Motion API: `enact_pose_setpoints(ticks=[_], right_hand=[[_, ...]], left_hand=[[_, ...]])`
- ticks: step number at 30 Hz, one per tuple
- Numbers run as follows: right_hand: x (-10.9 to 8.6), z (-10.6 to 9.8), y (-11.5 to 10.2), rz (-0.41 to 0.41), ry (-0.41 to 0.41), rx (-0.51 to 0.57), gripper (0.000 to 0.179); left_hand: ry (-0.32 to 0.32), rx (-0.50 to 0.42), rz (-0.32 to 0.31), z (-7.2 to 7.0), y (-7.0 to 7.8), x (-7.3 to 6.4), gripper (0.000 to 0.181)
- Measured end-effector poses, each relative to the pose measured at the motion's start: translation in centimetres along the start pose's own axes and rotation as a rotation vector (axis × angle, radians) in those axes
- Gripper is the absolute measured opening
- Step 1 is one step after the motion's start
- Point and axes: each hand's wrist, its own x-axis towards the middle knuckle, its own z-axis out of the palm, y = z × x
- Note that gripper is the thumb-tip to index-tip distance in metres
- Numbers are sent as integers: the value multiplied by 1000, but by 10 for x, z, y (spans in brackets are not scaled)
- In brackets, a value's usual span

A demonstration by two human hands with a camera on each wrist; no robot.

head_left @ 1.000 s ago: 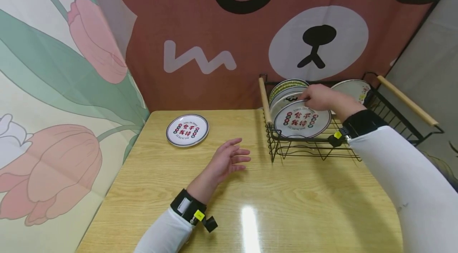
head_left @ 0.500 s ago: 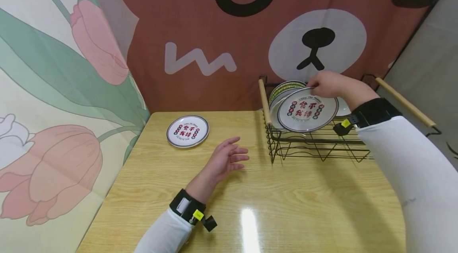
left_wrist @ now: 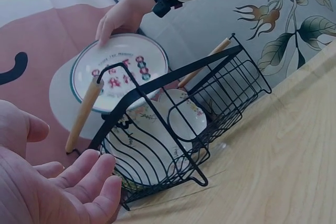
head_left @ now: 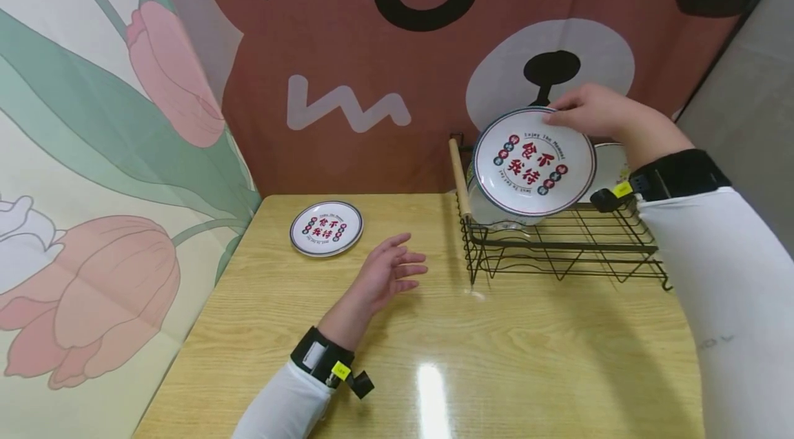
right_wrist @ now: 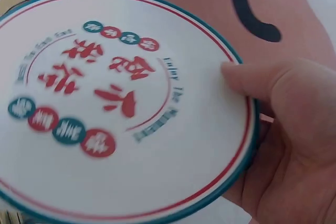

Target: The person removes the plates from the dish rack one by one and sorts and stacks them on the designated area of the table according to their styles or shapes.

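Observation:
A white plate with a blue-and-red rim and red Chinese characters hangs tilted above the wire dish rack. My right hand pinches it by its upper right rim; the right wrist view shows the thumb on the plate's face and the fingers behind. Over the table my left hand is held with spread, relaxed fingers and nothing in it, left of the rack. A similar plate lies flat on the table at the back left. Other plates stand in the rack, partly hidden behind the raised one.
The black rack has wooden handles at its ends and stands at the back right of the wooden table. A flowered plate leans in its right part. A cloth with a bear face hangs right behind.
My right hand has lifted the plate up out of the rack, tilting it toward the camera. My left hand has hardly moved.

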Motion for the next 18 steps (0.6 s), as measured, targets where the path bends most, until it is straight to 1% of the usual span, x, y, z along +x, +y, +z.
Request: enact_pose_setpoints(ticks=[3,5,9,12,15,18], right_hand=[[-2,-3,-2,9,57,114,55],[-2,-4,-3,9,84,230,52],[-1,-2,-6,29,106,484,36],[-1,2,-7,68,112,637,27],[-2,9,-7,100,116,763,30],[-4,18,-7,119,111,899,44]], left_hand=[[11,-1,13,-2,3,-1,47],[17,-6,22,-4,6,-2,47],[23,-18,43,-8,11,-4,48],[25,-25,61,-10,15,-6,49],[24,-37,73,-11,19,-8,49],[18,-33,87,-12,23,-11,50]])
